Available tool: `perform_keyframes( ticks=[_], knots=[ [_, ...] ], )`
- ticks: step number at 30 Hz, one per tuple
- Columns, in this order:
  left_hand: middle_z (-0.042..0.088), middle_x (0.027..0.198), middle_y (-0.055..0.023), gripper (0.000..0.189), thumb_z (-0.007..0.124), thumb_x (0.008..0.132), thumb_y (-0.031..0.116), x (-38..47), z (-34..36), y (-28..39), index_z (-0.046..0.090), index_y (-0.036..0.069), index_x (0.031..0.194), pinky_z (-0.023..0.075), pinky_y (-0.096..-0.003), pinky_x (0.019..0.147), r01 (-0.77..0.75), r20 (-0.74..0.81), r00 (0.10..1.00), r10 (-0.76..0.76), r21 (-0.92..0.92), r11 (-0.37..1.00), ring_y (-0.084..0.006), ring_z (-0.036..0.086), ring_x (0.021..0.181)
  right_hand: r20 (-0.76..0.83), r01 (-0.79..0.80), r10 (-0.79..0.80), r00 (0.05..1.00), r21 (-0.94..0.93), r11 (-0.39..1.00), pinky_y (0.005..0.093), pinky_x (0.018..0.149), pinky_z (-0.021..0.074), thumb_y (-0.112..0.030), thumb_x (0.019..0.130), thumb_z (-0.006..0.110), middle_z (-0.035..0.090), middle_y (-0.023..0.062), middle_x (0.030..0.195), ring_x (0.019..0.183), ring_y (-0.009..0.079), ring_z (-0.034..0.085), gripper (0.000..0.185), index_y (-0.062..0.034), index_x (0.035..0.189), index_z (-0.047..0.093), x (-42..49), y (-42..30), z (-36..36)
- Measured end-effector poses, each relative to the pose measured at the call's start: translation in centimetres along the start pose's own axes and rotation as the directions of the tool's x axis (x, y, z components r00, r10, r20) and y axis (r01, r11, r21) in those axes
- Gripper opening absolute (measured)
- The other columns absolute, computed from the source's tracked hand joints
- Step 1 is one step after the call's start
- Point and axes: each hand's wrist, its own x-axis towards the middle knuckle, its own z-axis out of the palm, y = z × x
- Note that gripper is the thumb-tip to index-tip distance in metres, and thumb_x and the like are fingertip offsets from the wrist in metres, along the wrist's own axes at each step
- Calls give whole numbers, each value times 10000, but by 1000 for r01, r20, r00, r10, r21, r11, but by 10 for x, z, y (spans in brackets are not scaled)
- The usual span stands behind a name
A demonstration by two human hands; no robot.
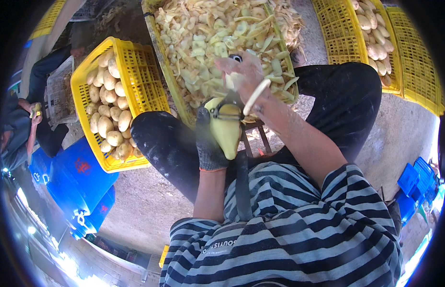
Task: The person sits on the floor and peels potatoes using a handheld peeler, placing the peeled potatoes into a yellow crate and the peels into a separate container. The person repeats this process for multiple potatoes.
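My left hand (208, 143), in a dark knit glove with an orange cuff, grips a partly peeled potato (224, 138) from its left side. Its flesh is pale yellow, and a brown patch of skin shows near the upper end. Across that patch lies the dark frame of a peeler (227, 115). My bare right hand (245, 70), with a ring and a pale bangle (256, 97), is closed around the peeler's handle, mostly hidden by the fingers. Beyond both hands is a yellow crate (164, 68) heaped with peelings (215, 46).
A yellow basket (141, 79) of potatoes (109, 80) stands by my left knee. More yellow baskets (337, 32) with pale potatoes (376, 39) are at far right. Blue drums (78, 175) stand at left, near a seated person (19, 123). A dark strap (243, 190) hangs before my shirt.
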Motion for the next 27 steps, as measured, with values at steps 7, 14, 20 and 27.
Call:
perform_keyframes(
  ticks=[7,14,20,27],
  knots=[
    [595,1120,-111,546,515,877,507,-3,-3,-1,503,79,1215,528,-390,755,175,-98,978,-183,-79,981,-258,611,931,-330,134,-370,868,-564,815,397,616,470,-272,691,708,612,192,769,648,281,585,377,39,847,565,68,1,-19],
    [617,1097,-96,504,476,901,497,10,-21,2,531,91,1195,522,-394,788,157,147,979,-138,-125,980,-244,613,944,-35,78,-71,997,305,949,282,470,494,-149,711,753,582,95,676,545,187,580,347,39,897,527,-7,-25,-17],
    [592,1098,-127,457,492,924,423,6,-8,0,502,55,1196,480,-387,863,61,2,998,-61,-117,991,-276,581,980,86,244,-234,969,-146,959,324,493,474,-227,723,704,608,108,669,531,185,587,312,44,781,561,-3,20,-4],
    [592,1102,-97,413,512,920,370,2,-19,-3,521,59,1194,496,-379,829,95,16,995,-97,63,993,-235,587,979,-67,245,-310,948,-467,849,365,580,500,-287,711,693,627,170,729,611,240,599,379,55,822,575,34,10,-3]
  ],
)
